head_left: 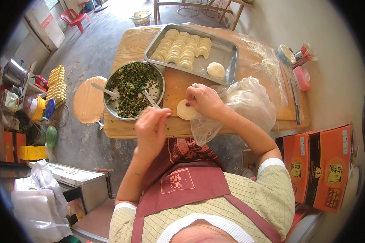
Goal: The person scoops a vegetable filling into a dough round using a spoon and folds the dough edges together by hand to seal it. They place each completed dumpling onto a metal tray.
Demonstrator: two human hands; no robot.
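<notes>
My right hand (pixel 205 100) bends over a round dough wrapper (pixel 185 110) on the wooden table, its fingertips pinching the wrapper's right side. Blurred, my left hand (pixel 150 126) hovers at the table's front edge, fingers bent together; whether anything is in them is unclear. Just beyond it stands a metal bowl (pixel 161 91) of chopped green filling (pixel 133 82), with a white-handled utensil (pixel 105 90) and a second one (pixel 151 99) resting in it. A clear plastic bag (pixel 246 103) with pale contents lies under and beside my right wrist.
Behind is a metal tray (pixel 228 56) with rows of crescent dumplings (pixel 178 47) and round dough pieces (pixel 216 70). Flour (pixel 266 60), a long knife (pixel 295 103) and a small bowl (pixel 286 54) occupy the right side. A round stool (pixel 88 98) stands left; orange cartons (pixel 319 167) stand right.
</notes>
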